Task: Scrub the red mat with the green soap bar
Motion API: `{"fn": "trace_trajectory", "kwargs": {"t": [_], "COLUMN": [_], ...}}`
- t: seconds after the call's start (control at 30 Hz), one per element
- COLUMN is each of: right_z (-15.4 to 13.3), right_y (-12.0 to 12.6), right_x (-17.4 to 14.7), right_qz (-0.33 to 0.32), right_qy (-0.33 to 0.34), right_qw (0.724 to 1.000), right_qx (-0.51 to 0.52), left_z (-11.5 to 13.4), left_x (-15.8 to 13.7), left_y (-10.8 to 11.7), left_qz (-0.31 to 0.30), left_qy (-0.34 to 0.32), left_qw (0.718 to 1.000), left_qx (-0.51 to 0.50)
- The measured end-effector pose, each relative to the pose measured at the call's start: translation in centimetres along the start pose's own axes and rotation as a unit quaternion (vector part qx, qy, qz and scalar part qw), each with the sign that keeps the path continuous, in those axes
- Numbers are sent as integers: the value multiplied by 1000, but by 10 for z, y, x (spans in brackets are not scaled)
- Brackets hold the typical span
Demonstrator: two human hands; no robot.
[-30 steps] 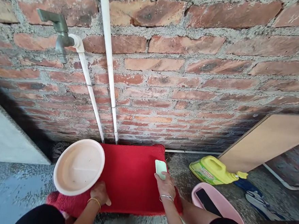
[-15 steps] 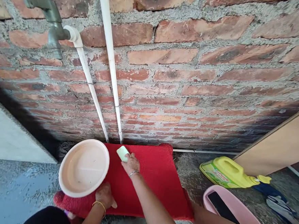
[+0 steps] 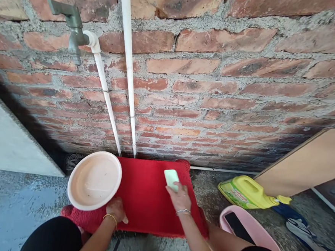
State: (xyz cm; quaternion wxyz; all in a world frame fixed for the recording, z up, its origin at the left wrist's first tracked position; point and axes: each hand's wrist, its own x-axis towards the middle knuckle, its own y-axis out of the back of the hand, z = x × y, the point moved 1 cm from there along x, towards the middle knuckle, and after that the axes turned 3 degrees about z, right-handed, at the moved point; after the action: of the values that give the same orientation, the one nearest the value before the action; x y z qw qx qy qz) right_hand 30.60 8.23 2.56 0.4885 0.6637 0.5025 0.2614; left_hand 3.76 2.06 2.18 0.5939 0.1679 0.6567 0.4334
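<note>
A thick red cloth (image 3: 145, 194), possibly a mat or rug, lies flat over a low surface in front of me. My right hand (image 3: 181, 198) is closed on a pale green block (image 3: 171, 177), which looks like a bar of soap, against the cloth's right part. My left hand (image 3: 115, 209) presses on the cloth's near left part, beside the rim of a pale pink basin (image 3: 83, 161). Its thumb is stretched out; the other fingers are mostly hidden. The basin stands on the cloth's left side, with a little liquid and a few specks in it.
A brick wall (image 3: 193, 81) rises behind, with a tap (image 3: 74, 35) and white pipes (image 3: 130, 69). At right lie a yellow jug (image 3: 246, 192), a pink tub (image 3: 266, 232) with a dark phone-like object, and a board (image 3: 308, 162). A pale slab (image 3: 14, 137) leans at left.
My right hand has moved to the right across the red cloth with the pale green block. My left hand stays beside the basin. The camera view has shifted slightly.
</note>
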Motion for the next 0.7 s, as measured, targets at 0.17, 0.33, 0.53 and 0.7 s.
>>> {"fn": "trace_trajectory", "kwargs": {"t": [0.17,0.33,0.53,0.7], "right_z": [-27,52,78,11], "right_y": [-29,-2,8,-23], "right_x": [-43,-18,-22,-63], "right_qz": [-89,5,60,-53], "right_qy": [108,-66,-88,74], "right_qw": [990,995,990,995], "right_qx": [4,70,94,31], "left_z": [-1,0,1,1], "left_x": [4,3,-3,-8], "left_y": [-5,-5,-1,2], "left_qz": [0,-1,2,-2], "left_qy": [-3,-2,-1,-7], "left_qw": [1000,1000,1000,1000], "left_qx": [12,9,0,6]}}
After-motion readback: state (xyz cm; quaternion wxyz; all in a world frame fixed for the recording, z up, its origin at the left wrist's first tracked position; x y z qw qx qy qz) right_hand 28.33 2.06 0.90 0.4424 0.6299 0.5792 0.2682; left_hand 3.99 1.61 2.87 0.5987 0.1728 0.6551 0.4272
